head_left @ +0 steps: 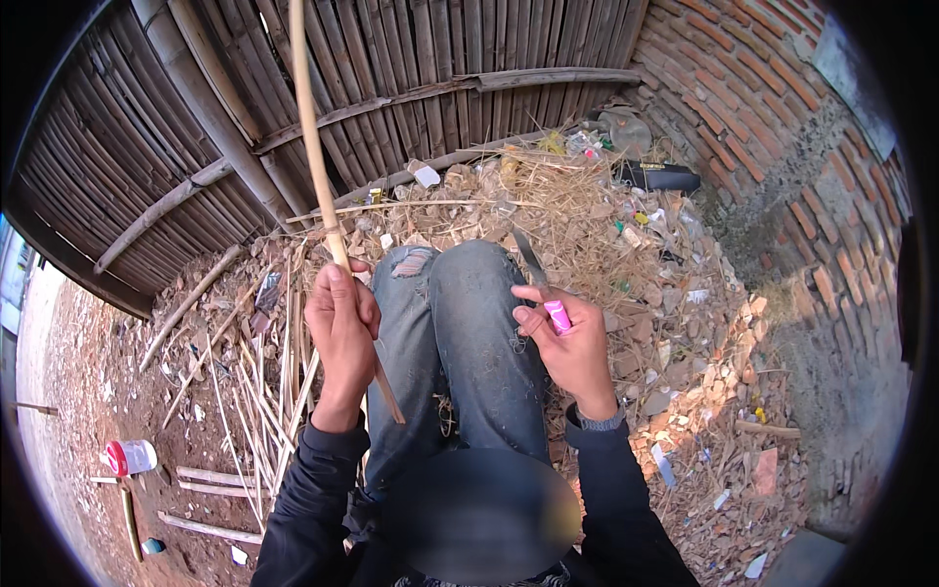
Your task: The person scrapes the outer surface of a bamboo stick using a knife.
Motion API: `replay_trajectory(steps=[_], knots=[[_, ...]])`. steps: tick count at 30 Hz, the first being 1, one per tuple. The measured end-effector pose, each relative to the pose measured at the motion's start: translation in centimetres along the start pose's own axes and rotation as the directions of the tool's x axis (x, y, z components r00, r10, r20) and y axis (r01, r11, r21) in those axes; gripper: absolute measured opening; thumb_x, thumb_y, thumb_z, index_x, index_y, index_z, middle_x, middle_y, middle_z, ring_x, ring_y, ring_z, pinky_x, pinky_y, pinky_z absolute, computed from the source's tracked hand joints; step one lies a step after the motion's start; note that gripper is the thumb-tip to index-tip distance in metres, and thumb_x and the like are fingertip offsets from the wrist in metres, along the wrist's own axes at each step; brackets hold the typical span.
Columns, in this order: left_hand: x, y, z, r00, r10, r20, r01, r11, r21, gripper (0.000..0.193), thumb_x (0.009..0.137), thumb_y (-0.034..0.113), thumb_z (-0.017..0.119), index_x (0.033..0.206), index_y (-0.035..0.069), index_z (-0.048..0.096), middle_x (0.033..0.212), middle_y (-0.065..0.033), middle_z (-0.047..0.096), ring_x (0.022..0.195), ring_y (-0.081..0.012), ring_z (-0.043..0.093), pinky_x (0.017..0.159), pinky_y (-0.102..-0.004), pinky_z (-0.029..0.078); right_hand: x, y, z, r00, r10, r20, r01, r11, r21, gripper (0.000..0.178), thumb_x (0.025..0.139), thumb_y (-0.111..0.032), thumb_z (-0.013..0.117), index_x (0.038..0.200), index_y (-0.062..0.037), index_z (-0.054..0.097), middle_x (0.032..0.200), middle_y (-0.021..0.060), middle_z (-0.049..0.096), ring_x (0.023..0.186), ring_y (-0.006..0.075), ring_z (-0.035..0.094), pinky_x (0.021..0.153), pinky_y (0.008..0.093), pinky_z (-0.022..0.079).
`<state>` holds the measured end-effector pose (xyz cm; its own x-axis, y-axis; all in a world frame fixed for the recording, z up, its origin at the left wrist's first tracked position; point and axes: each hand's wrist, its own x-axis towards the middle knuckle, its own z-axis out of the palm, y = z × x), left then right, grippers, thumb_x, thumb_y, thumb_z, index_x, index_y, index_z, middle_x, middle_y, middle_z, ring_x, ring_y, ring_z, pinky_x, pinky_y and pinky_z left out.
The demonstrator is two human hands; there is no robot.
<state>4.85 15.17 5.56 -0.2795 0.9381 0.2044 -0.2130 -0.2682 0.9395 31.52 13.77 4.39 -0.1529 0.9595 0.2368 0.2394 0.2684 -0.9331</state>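
Note:
A long, pale bamboo strip [315, 147] slants up from my lap toward the bamboo wall. My left hand [342, 318] is closed round it near its lower part, and its short end pokes out below the wrist, over my left thigh. My right hand [572, 342], above my right thigh, grips a knife [558, 315] with a pink handle. Its dark narrow blade points up and away past the right knee, apart from the strip. Part of the handle is hidden in the palm.
Several cut strips [279, 391] lie on the ground to my left, with a clear tub with a red lid [130, 457] beyond them. A bamboo wall [411, 59] stands ahead, a brick wall [782, 127] at right. Straw [558, 196] and rubble cover the ground before my knees.

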Motion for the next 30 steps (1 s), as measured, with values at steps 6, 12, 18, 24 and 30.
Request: replay_trajectory(steps=[6, 12, 18, 24, 30], knots=[[3.3, 5.9, 1.7, 0.947, 0.320, -0.027, -0.311, 0.893, -0.326, 0.025, 0.112, 0.033, 0.048, 0.118, 0.009, 0.055, 0.093, -0.0081, 0.065, 0.078, -0.0185, 0.067, 0.072, -0.0291, 0.060, -0.2, -3.4, 0.2, 0.976, 0.036, -0.215, 0.001, 0.986, 0.168, 0.045, 0.091, -0.013, 0.081, 0.131, 0.0001, 0.066, 0.110, 0.0094, 0.075, 0.054, -0.0020, 0.040, 0.051, 0.0169, 0.032], [-2.2, 0.6, 4.5, 0.986, 0.135, 0.100, -0.080, 0.902, -0.423, 0.023, 0.109, 0.029, 0.052, 0.115, 0.006, 0.054, 0.126, -0.0238, 0.069, 0.119, -0.0381, 0.068, 0.100, -0.0458, 0.060, 1.5, -3.3, 1.2, 0.939, 0.237, -0.250, -0.027, 0.775, 0.631, 0.072, 0.097, -0.027, 0.076, 0.153, -0.0020, 0.038, 0.108, 0.0165, 0.073, 0.054, 0.0026, 0.052, 0.041, 0.0193, 0.040], [-7.4, 0.9, 3.1, 0.763, -0.524, 0.379, 0.588, 0.806, -0.068, 0.035, 0.109, 0.023, 0.054, 0.136, 0.000, 0.055, 0.122, -0.0224, 0.071, 0.115, -0.0343, 0.071, 0.097, -0.0372, 0.058, 3.4, 0.7, -1.5, 0.894, 0.357, -0.270, 0.027, 0.560, 0.828, 0.047, 0.101, -0.016, 0.070, 0.142, -0.0075, 0.048, 0.083, 0.0072, 0.064, 0.054, 0.0021, 0.043, 0.045, 0.0216, 0.037], [-8.5, 2.6, -2.5, 0.925, 0.072, 0.372, -0.321, 0.671, 0.669, 0.036, 0.099, 0.015, 0.066, 0.131, -0.002, 0.063, 0.110, -0.0204, 0.075, 0.095, -0.0232, 0.075, 0.078, -0.0343, 0.059, 4.5, 3.3, -4.6, 0.947, 0.294, -0.132, -0.054, 0.549, 0.834, 0.041, 0.103, -0.015, 0.064, 0.142, -0.0112, 0.052, 0.084, 0.0037, 0.063, 0.053, 0.0018, 0.038, 0.051, 0.0206, 0.036], [-6.8, 2.6, -4.5, 0.750, -0.377, 0.543, -0.202, 0.651, 0.732, 0.050, 0.100, 0.019, 0.067, 0.147, 0.004, 0.056, 0.085, -0.0154, 0.072, 0.068, -0.0238, 0.068, 0.067, -0.0340, 0.053, 6.2, 3.1, -5.3, 0.926, 0.295, -0.234, -0.096, 0.787, 0.609, 0.054, 0.105, -0.023, 0.062, 0.152, -0.0100, 0.038, 0.094, 0.0074, 0.069, 0.054, -0.0004, 0.040, 0.051, 0.0197, 0.038]])
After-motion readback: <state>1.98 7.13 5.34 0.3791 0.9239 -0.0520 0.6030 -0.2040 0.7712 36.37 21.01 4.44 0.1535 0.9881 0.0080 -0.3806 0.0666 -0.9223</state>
